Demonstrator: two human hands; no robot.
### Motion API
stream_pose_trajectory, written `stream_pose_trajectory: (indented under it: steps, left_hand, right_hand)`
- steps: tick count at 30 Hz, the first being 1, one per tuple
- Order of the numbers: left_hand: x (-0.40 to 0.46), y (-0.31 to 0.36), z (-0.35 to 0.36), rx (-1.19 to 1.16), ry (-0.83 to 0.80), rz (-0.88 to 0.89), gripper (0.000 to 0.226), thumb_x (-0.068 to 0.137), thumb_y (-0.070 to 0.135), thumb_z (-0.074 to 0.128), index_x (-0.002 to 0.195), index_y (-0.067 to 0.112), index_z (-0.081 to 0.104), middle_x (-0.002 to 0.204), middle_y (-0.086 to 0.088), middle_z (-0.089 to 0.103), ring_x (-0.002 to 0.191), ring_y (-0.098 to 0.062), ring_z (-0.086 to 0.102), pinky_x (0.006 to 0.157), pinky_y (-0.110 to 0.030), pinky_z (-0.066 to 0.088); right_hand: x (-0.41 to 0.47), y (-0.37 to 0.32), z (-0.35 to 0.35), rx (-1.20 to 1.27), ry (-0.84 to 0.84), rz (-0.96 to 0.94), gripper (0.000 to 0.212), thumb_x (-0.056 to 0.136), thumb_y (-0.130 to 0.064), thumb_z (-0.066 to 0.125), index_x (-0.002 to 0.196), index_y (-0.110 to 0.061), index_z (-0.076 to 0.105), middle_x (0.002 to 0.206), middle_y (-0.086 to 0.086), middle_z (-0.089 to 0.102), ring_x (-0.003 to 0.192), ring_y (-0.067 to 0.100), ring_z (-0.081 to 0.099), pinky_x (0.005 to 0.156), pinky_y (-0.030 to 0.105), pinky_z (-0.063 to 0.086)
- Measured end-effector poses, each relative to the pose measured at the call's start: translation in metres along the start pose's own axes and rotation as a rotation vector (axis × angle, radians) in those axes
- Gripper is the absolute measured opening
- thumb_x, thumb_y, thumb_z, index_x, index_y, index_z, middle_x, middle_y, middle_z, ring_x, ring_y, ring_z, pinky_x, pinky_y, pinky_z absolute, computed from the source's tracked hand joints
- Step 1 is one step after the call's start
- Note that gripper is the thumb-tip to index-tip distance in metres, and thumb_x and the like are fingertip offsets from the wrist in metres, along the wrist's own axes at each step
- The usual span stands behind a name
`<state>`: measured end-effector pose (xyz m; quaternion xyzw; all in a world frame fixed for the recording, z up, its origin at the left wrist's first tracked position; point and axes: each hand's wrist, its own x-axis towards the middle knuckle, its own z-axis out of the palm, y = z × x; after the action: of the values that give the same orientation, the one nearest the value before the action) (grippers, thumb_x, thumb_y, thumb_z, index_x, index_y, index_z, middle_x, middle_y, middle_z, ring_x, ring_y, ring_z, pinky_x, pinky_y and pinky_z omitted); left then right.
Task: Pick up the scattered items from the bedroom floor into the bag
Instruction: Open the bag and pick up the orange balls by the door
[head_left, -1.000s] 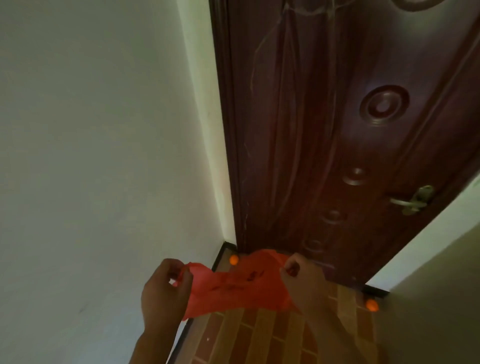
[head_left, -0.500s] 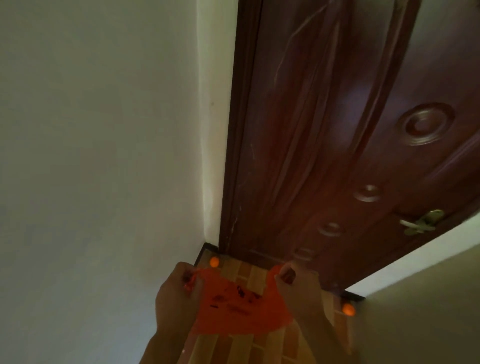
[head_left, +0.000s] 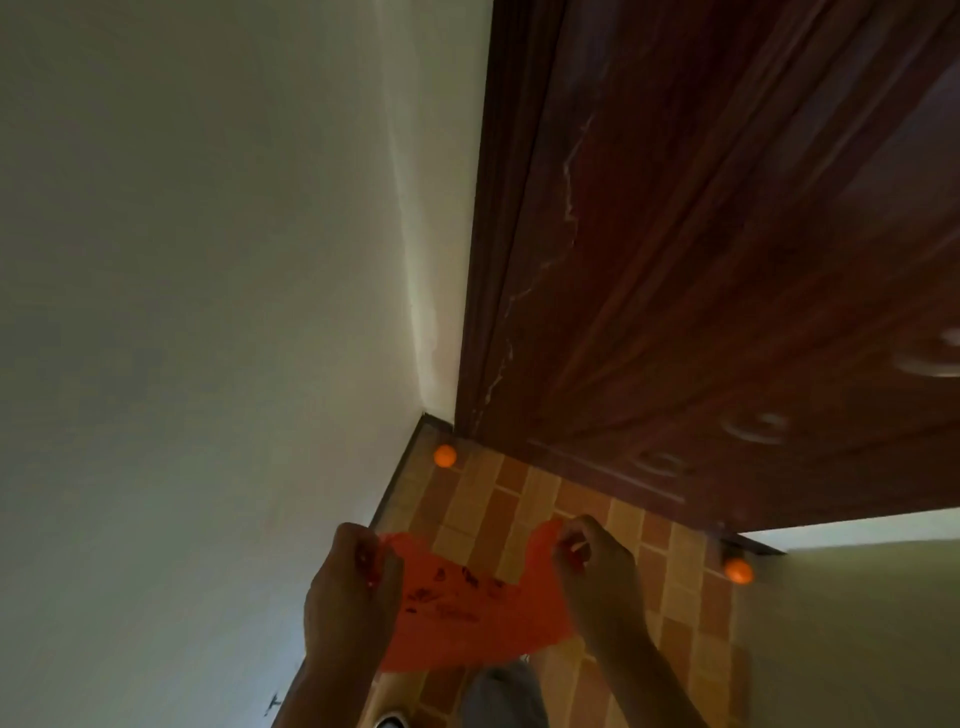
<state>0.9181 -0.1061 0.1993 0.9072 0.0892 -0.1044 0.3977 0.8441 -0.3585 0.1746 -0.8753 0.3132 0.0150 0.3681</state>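
Left hand (head_left: 353, 587): closed on the left handle of the red bag (head_left: 462, 618), fingers pinched around the plastic.
Right hand (head_left: 592, 577): pinched shut on the right handle, pulling away from the left.
Bag: held up in front of the body between both hands, above the tiled floor (head_left: 519, 499), mouth only partly spread; dark print on the front; contents not visible, looks flat and likely empty.
Near ball (head_left: 445, 455): orange, on the floor in the corner where the white wall (head_left: 208, 312) meets the dark wooden door (head_left: 701, 260), just beside the skirting.
Far ball (head_left: 738, 570): orange, on the floor at the other end of the door, against the right-hand wall, well apart from the first.
Progress: early by the look of it; both balls visible and neither bagged, bag being readied rather than filled.
Left to do: open the mouth, free one hand, gather each ball and drop it in.
Change from half a second ago: view tipped further down and nearer the corner, door handle out of frame, more tile showing; grip on both handles unchanged.
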Motion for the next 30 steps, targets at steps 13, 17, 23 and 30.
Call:
stream_pose_trajectory:
  steps: [13, 17, 23, 30]
  left_hand:
    - [0.103, -0.135, 0.189, 0.024, -0.04, -0.021, 0.031, 0.089, 0.013, 0.073, 0.082, 0.03, 0.049, 0.059, 0.0, 0.054, 0.054, -0.017, 0.057, 0.052, -0.034, 0.045]
    - [0.129, -0.185, 0.238, 0.008, -0.026, 0.032, 0.029, 0.089, 0.023, 0.072, 0.082, 0.039, 0.048, 0.055, -0.003, 0.051, 0.048, -0.012, 0.054, 0.052, -0.041, 0.052]
    - [0.168, -0.224, 0.301, -0.054, -0.038, 0.052, 0.033, 0.089, 0.019, 0.076, 0.085, 0.038, 0.049, 0.054, -0.002, 0.053, 0.048, -0.015, 0.055, 0.051, -0.035, 0.047]
    - [0.198, -0.261, 0.348, -0.066, -0.054, 0.211, 0.034, 0.09, 0.014, 0.071, 0.085, 0.04, 0.049, 0.058, 0.004, 0.055, 0.051, -0.01, 0.057, 0.048, -0.023, 0.037]
  right_hand:
    - [0.125, 0.147, 0.161, -0.033, -0.104, -0.019, 0.013, 0.094, -0.024, 0.07, 0.096, -0.036, 0.065, 0.087, -0.024, 0.067, 0.087, -0.009, 0.062, 0.068, 0.007, 0.048]
    - [0.146, 0.193, 0.202, 0.003, -0.055, -0.01, 0.018, 0.092, -0.027, 0.071, 0.096, -0.043, 0.064, 0.086, -0.025, 0.067, 0.085, -0.003, 0.065, 0.067, 0.016, 0.052]
    - [0.181, 0.247, 0.254, -0.096, -0.132, -0.097, 0.022, 0.093, -0.031, 0.072, 0.108, -0.043, 0.063, 0.091, -0.027, 0.067, 0.082, -0.009, 0.063, 0.066, 0.009, 0.044]
    - [0.223, 0.291, 0.283, -0.288, -0.065, -0.461, 0.029, 0.097, -0.032, 0.058, 0.125, -0.033, 0.064, 0.113, -0.018, 0.063, 0.091, 0.001, 0.064, 0.074, 0.024, 0.055]
